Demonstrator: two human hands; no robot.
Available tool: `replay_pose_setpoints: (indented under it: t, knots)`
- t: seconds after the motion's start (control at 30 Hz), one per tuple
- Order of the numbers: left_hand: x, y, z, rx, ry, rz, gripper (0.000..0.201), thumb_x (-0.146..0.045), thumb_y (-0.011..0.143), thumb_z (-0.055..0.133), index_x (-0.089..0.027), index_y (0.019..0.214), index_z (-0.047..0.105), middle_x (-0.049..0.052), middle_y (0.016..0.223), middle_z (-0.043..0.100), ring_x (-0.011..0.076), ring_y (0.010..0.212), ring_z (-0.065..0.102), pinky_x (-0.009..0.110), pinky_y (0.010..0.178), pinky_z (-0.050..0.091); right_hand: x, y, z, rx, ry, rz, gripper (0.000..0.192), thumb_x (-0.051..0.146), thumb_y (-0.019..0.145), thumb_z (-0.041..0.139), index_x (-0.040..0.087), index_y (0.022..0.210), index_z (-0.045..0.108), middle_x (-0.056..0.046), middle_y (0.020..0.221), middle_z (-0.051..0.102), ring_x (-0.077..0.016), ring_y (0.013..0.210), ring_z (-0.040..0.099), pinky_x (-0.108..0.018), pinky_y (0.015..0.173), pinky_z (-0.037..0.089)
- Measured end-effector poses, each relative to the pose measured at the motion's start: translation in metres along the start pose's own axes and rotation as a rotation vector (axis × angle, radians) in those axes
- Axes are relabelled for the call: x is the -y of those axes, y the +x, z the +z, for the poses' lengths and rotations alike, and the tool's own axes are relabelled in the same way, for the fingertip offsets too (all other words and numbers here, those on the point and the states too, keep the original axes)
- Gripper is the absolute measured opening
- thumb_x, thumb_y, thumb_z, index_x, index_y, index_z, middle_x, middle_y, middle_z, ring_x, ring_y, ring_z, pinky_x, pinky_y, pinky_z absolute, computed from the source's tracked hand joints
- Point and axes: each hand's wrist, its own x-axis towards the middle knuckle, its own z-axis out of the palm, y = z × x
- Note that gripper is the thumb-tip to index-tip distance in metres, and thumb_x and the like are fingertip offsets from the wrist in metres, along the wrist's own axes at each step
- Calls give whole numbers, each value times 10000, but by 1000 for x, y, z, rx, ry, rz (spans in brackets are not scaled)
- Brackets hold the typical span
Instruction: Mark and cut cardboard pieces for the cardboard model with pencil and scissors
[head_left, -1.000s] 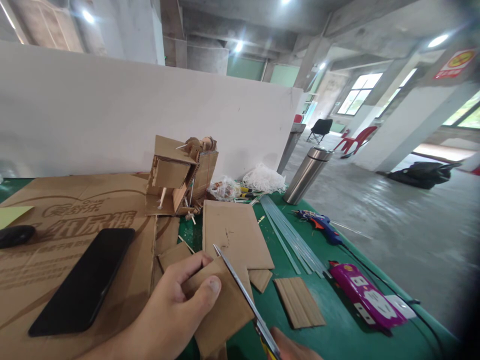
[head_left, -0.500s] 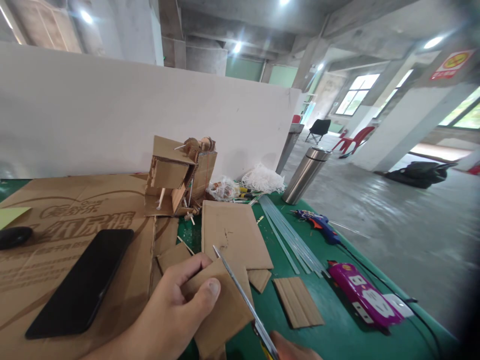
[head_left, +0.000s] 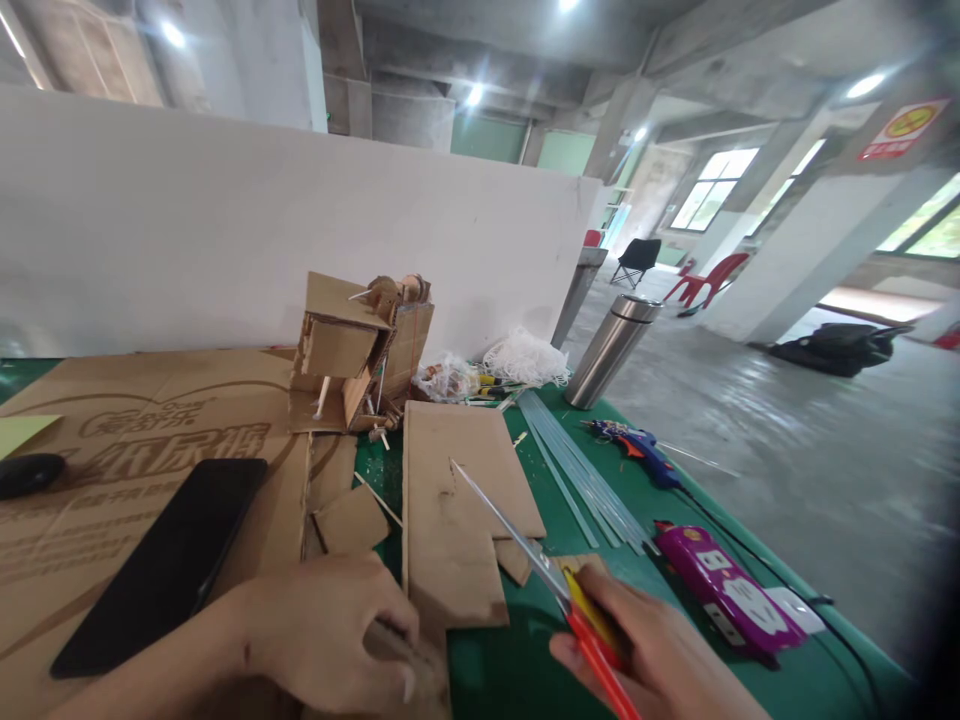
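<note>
Right hand [head_left: 645,635] grips scissors [head_left: 553,577], pointing eleven o'clock.
Left hand [head_left: 334,630], apart, pinches blurred cardboard [head_left: 399,645]; lowered tips could scratch sheet [head_left: 454,545].

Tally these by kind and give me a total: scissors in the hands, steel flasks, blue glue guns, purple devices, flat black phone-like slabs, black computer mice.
Scissors, in the right hand: 1
Steel flask: 1
Blue glue gun: 1
Purple device: 1
Black phone-like slab: 1
Black computer mouse: 1
Total: 6
</note>
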Motion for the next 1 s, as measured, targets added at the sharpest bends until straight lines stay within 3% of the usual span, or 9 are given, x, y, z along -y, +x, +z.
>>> replay_pose_setpoints:
  t: [0.1, 0.2, 0.3, 0.37, 0.5, 0.6, 0.77, 0.9, 1.0]
  knots:
    - [1, 2, 5, -20, 171, 15, 258, -254, 803, 540, -189, 601, 687, 13, 577, 676, 131, 512, 542, 250, 480, 277, -6, 22, -11, -3, -137, 69, 332, 545, 873, 555, 249, 742, 482, -26, 711, 655, -216, 612, 615, -299, 566, 436]
    - [4, 5, 9, -68, 301, 2, 340, -270, 882, 477, -193, 631, 692, 43, 628, 717, 154, 540, 601, 274, 482, 262, -15, 44, -14, -50, -256, 86, 310, 543, 867, 570, 241, 809, 533, -61, 866, 702, -282, 786, 660, -350, 661, 457]
    - [8, 8, 7, -192, 373, -70, 284, -309, 889, 508, -216, 697, 695, 17, 678, 725, 183, 635, 657, 273, 528, 337, -29, 65, -10, -97, -304, 50, 260, 479, 862, 595, 230, 936, 595, -98, 1047, 700, -335, 958, 650, -400, 761, 466]
    - [11, 11, 5, -285, 420, -141, 258, -306, 894, 503, -216, 731, 682, 17, 715, 715, 205, 682, 663, 291, 574, 403, -38, 77, -5, -108, -279, 30, 248, 453, 858, 605, 222, 946, 612, -105, 1064, 696, -330, 972, 650, -402, 780, 475]
    - [20, 17, 3, -401, 498, -204, 242, -197, 901, 438, -162, 925, 676, 106, 975, 697, 297, 969, 627, 428, 791, 494, -49, 89, -3, -44, -226, -20, 220, 403, 859, 592, 204, 941, 636, -94, 985, 714, -274, 898, 678, -351, 751, 513]
    - [30, 20, 6, -428, 532, -191, 307, -178, 877, 477, -138, 1128, 650, 137, 1238, 634, 327, 1200, 517, 500, 985, 435, -49, 88, -12, 25, -206, -82, 241, 334, 858, 571, 214, 1049, 658, -79, 1038, 729, -246, 920, 695, -324, 786, 533]
    - [40, 21, 14, -416, 551, -173, 407, -198, 874, 483, -142, 1258, 605, 125, 1363, 591, 331, 1275, 476, 534, 1040, 401, -23, 81, -18, -55, -283, -61, 306, 341, 933, 482, 166, 1100, 669, -172, 1093, 695, -361, 1039, 638, -526, 916, 474]
    - [40, 20, 17, -436, 569, -174, 433, -185, 865, 460, -152, 1275, 597, 105, 1346, 611, 317, 1230, 517, 519, 1010, 426, 14, 72, 2, 20, -199, -266, 282, 245, 973, 487, 207, 1198, 652, -105, 1154, 650, -268, 1078, 608, -430, 942, 501]
    - [38, 21, 20, -471, 578, -211, 456, -154, 838, 453, -127, 1268, 603, 123, 1323, 626, 322, 1204, 534, 515, 996, 430, 31, 67, 18, 55, -266, -338, 321, 219, 960, 542, 204, 1267, 632, -112, 1140, 631, -293, 1089, 585, -487, 951, 497]
